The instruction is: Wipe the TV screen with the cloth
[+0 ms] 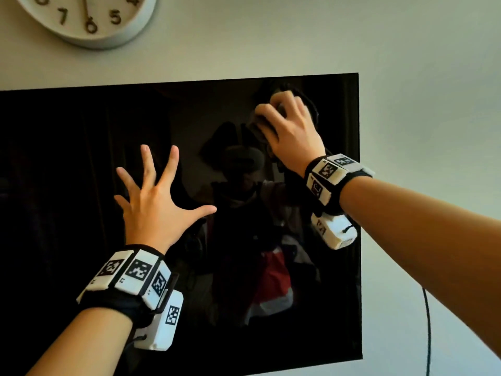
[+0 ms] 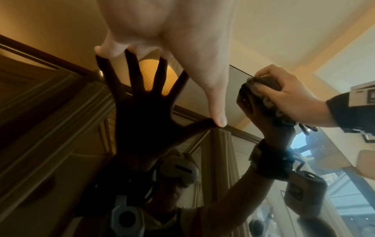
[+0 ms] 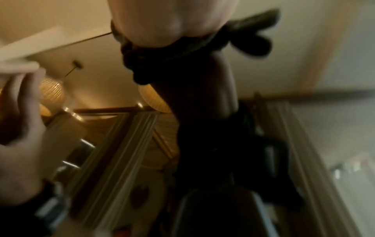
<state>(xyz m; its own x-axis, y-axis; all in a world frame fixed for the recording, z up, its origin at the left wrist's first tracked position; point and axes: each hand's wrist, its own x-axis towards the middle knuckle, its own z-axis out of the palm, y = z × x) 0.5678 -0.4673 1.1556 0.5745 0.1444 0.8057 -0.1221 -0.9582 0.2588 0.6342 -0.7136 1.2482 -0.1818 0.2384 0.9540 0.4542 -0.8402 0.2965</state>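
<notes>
The black TV screen (image 1: pixel 81 172) hangs on a pale wall and fills most of the head view. My right hand (image 1: pixel 287 128) grips a bunched dark grey cloth (image 1: pixel 257 131) and holds it against the glass near the screen's upper right. The left wrist view shows the same cloth (image 2: pixel 263 89) under curled fingers of the right hand (image 2: pixel 284 94). My left hand (image 1: pixel 154 196) is spread wide, its fingertips (image 2: pixel 221 120) pressed on the screen left of centre, holding nothing. In the right wrist view the cloth (image 3: pixel 142 64) is blurred beneath the palm.
A round white wall clock (image 1: pixel 89 20) hangs above the TV at the upper left. The screen's right edge (image 1: pixel 360 213) lies just beyond my right wrist. A black cable (image 1: pixel 428 335) hangs down the wall at the lower right. The glass mirrors a room.
</notes>
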